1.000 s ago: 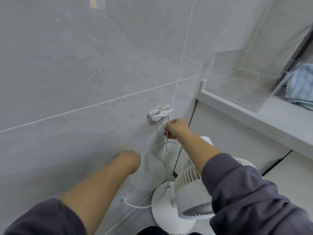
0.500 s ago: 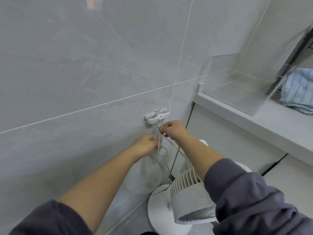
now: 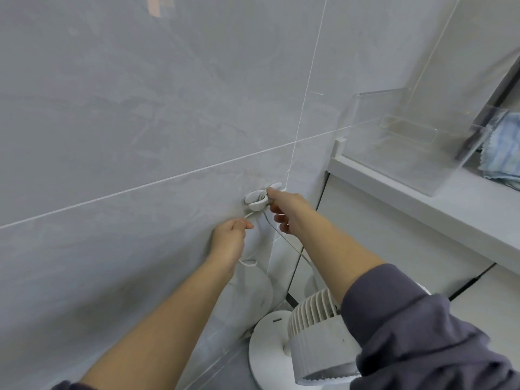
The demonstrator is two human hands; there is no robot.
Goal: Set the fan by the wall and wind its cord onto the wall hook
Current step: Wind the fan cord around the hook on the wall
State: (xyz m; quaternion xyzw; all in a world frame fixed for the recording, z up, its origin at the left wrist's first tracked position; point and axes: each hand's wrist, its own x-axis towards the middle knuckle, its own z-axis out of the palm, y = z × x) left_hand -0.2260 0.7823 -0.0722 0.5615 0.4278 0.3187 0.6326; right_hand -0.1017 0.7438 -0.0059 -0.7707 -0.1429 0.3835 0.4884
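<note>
A white fan (image 3: pixel 315 342) stands on its round base on the floor, close to the grey tiled wall. Its thin white cord (image 3: pixel 289 243) runs up to a white wall hook (image 3: pixel 257 199), where some turns sit around the stem. My right hand (image 3: pixel 287 209) is at the hook with its index finger stretched onto it; the other fingers are loosely curled. My left hand (image 3: pixel 229 235) is just below and left of the hook and pinches the cord; a small loop hangs under that wrist.
A white ledge (image 3: pixel 422 198) juts out at the right, carrying a clear acrylic box (image 3: pixel 416 142) and a blue striped cloth (image 3: pixel 503 156). A dark gap runs down the corner behind the fan.
My left hand rose from low by the wall to the cord under the hook and took hold of it. My right hand moved up from the cord to the hook.
</note>
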